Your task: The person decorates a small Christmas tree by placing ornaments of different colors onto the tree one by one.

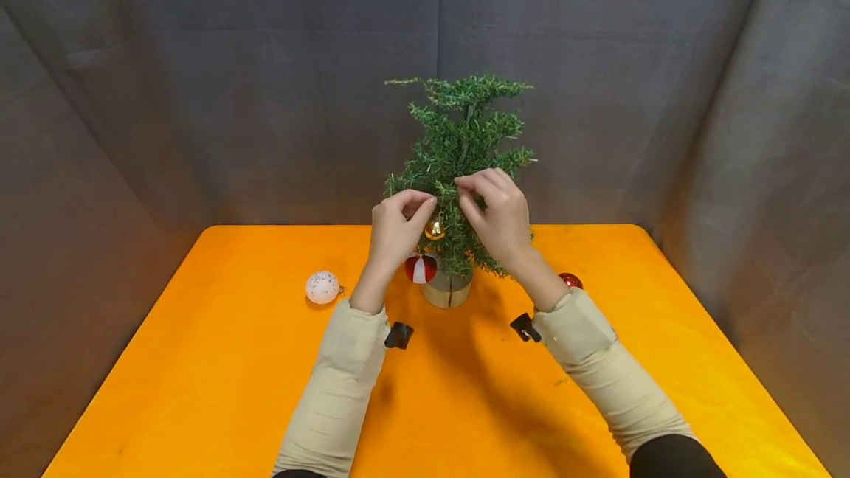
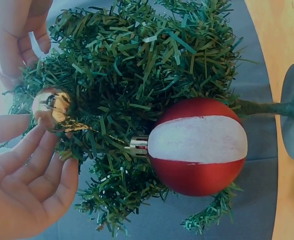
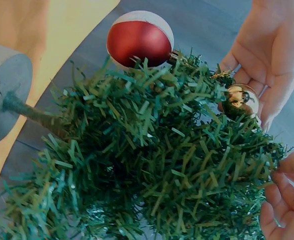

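A small green artificial tree (image 1: pixel 465 139) stands on a round wooden base (image 1: pixel 446 292). My left hand (image 1: pixel 395 231) pinches at the top of a small gold bauble (image 2: pixel 51 107), thumb and forefinger close together beside the branch. With thumb and forefinger my right hand (image 1: pixel 498 216) pinches a green branch tip (image 3: pixel 267 172), a little above and right of the bauble. Below the gold bauble hangs a larger red bauble with white stripes (image 2: pixel 197 147). A gold cord (image 2: pixel 109 136) runs up from its cap into the needles.
On the orange table (image 1: pixel 219 360), a white speckled bauble (image 1: pixel 322 288) lies left of the tree. A red bauble (image 1: pixel 571 281) lies right, partly behind my right forearm. Black wrist cameras (image 1: pixel 524 327) stick out from both sleeves. Grey curtains (image 1: pixel 319 94) stand around the table.
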{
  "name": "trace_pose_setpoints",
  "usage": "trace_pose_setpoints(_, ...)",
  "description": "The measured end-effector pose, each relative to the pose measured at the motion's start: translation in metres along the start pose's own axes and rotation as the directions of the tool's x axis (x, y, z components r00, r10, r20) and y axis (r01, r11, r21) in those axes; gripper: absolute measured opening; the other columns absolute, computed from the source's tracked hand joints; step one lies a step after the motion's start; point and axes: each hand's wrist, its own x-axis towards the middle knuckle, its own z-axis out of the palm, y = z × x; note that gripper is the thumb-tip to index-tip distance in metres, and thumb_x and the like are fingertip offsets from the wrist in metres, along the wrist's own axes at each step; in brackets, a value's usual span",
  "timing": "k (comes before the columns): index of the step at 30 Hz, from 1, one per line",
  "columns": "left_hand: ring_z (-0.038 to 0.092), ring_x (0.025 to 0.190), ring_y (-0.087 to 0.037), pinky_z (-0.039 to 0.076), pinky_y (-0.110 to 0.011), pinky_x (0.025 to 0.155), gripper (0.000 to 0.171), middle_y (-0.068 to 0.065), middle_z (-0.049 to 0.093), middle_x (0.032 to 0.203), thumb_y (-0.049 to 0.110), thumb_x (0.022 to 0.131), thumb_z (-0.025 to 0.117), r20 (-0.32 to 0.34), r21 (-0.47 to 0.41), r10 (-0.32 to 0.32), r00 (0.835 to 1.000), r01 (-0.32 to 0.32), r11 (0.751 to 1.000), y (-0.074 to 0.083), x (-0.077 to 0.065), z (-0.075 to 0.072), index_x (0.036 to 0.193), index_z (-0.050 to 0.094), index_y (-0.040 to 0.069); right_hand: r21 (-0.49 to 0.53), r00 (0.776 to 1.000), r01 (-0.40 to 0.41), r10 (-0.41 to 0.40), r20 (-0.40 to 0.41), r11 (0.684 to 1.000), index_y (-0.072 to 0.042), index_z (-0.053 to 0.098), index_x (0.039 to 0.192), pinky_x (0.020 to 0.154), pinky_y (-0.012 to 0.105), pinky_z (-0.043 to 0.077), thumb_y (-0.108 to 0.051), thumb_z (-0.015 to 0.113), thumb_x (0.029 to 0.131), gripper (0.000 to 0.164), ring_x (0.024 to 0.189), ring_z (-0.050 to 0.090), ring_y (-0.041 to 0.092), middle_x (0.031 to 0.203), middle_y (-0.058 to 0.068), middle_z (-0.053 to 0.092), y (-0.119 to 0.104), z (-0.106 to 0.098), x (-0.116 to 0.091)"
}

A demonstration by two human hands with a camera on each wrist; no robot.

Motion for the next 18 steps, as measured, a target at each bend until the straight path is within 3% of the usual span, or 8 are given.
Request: trace_pose_setpoints(18,0.057,0.071,-0.017,0.047,-0.028,0.062,0.021,-0.008,0.064,0.081,0.017,0.088,0.058,-0.017,-0.04,0.001,1.0,-0.002,0.999,-0.009,-0.011,-0.012,0.095,0.067,-0.001,-0.002,0.991,0.136,-0.136,-0.007,0.991,0.004,0.067,0.087,0.067,0.033,0.043,0.0,0.06,0.082,0.01,0.076,0.051,0.026,0.082,0.013,0.061,-0.003,-0.001,0.025)
